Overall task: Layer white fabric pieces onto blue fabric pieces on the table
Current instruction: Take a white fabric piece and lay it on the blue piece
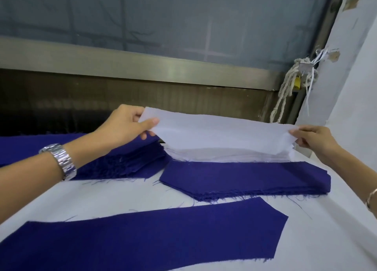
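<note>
White cloth is lifted clear of its pile: one white fabric piece (214, 132) hangs stretched between the two hands. The left hand (126, 123) pinches its left end, thumb on top and fingers curled underneath. The right hand (312, 140) pinches the right end between thumb and fingertips.

Directly beneath the held piece, between the hands, sits the stack of white pieces (224, 155). Its near edge meets a stack of blue pieces (255, 179) lying just on the person's side of the right hand; I cannot tell whether the white overlaps it or only butts against it. Under the left hand and wrist is a second blue stack (126, 162), with frayed threads sticking out along its edges.

Nearer the person than both hands, a single blue fabric piece (142, 234) lies flat and alone on the white-covered bench (316, 240), one end cut to a point. A metal wristwatch (61, 160) is on the left wrist and a thin bracelet (372, 199) on the right. Beyond the right hand, a knotted rope (285, 91) hangs by the window frame.
</note>
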`<action>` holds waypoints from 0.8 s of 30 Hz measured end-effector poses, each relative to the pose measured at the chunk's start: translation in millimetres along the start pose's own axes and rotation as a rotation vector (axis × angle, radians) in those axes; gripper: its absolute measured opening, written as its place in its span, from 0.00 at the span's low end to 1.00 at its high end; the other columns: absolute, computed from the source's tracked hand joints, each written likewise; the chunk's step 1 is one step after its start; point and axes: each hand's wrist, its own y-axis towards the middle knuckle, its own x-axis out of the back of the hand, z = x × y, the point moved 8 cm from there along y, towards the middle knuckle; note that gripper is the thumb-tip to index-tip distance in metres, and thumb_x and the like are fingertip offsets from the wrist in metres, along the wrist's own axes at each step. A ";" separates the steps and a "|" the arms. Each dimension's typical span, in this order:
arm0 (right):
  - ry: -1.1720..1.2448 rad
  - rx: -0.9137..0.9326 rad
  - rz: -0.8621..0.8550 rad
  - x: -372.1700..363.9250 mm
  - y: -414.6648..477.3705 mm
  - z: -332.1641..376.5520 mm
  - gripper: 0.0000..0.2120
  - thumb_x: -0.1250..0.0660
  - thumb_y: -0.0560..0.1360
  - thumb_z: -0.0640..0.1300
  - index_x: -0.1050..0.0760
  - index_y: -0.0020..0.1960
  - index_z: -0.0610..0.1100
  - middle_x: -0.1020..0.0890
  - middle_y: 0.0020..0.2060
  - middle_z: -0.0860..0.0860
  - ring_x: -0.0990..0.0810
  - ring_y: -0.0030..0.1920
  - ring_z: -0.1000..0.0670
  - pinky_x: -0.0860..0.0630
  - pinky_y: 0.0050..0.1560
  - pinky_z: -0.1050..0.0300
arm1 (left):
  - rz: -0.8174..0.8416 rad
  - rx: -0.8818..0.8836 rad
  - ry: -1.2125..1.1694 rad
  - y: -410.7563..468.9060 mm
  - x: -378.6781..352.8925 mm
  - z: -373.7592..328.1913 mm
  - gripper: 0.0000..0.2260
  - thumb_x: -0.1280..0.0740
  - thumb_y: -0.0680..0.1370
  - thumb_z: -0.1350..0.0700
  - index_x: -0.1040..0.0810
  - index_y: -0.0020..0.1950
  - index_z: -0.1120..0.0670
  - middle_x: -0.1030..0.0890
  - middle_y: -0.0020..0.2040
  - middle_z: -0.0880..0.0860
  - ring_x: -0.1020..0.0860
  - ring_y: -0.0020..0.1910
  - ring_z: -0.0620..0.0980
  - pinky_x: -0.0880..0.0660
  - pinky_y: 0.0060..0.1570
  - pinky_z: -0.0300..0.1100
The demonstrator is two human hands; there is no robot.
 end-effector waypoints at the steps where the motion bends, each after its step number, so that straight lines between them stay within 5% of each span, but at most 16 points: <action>1: -0.003 -0.010 0.057 -4.8 -6.0 3.5 0.03 0.28 0.76 0.39 0.19 0.44 0.39 0.26 0.28 0.49 0.29 0.27 0.54 0.24 0.31 0.68 | 0.015 0.035 0.012 -8.3 6.8 7.5 0.05 0.32 0.79 0.50 0.17 0.51 0.47 0.15 0.34 0.46 0.22 0.30 0.38 0.31 0.42 0.30; 7: -0.086 -0.078 0.374 -38.9 -56.5 23.8 0.06 0.28 0.75 0.42 0.19 0.45 0.38 0.31 0.24 0.48 0.33 0.24 0.54 0.31 0.25 0.66 | 0.054 0.269 0.089 -66.1 45.6 49.9 0.08 0.31 0.79 0.51 0.16 0.43 0.51 0.17 0.30 0.46 0.26 0.24 0.38 0.30 0.29 0.34; 14: -0.237 -0.185 0.793 -77.5 -127.2 28.7 0.14 0.24 0.70 0.47 0.25 0.31 0.45 0.31 0.26 0.48 0.40 0.26 0.52 0.39 0.26 0.64 | 0.250 0.573 0.086 -145.1 81.9 89.9 0.11 0.28 0.75 0.47 0.14 0.37 0.52 0.21 0.26 0.50 0.29 0.21 0.42 0.37 0.21 0.32; 17: -0.330 -0.185 0.941 -86.7 -149.7 29.3 0.13 0.24 0.69 0.49 0.21 0.35 0.41 0.26 0.29 0.44 0.39 0.26 0.53 0.39 0.26 0.64 | 0.309 0.629 0.110 -174.3 97.0 100.4 0.19 0.24 0.66 0.35 0.15 0.33 0.51 0.17 0.32 0.56 0.27 0.25 0.43 0.37 0.22 0.35; 20: -0.393 -0.197 1.022 -90.8 -161.5 22.2 0.16 0.21 0.68 0.52 0.17 0.43 0.39 0.21 0.35 0.41 0.41 0.28 0.50 0.42 0.27 0.62 | 0.345 0.653 0.168 -195.4 102.6 108.1 0.29 0.26 0.56 0.29 0.14 0.38 0.54 0.16 0.36 0.58 0.26 0.26 0.47 0.38 0.21 0.36; 24: -0.455 -0.189 1.081 -95.4 -170.0 11.0 0.22 0.19 0.64 0.57 0.17 0.46 0.41 0.18 0.41 0.38 0.36 0.33 0.48 0.42 0.30 0.61 | 0.312 0.667 0.171 -206.5 96.3 113.5 0.41 0.25 0.58 0.28 0.19 0.47 0.66 0.14 0.36 0.55 0.27 0.23 0.46 0.39 0.22 0.35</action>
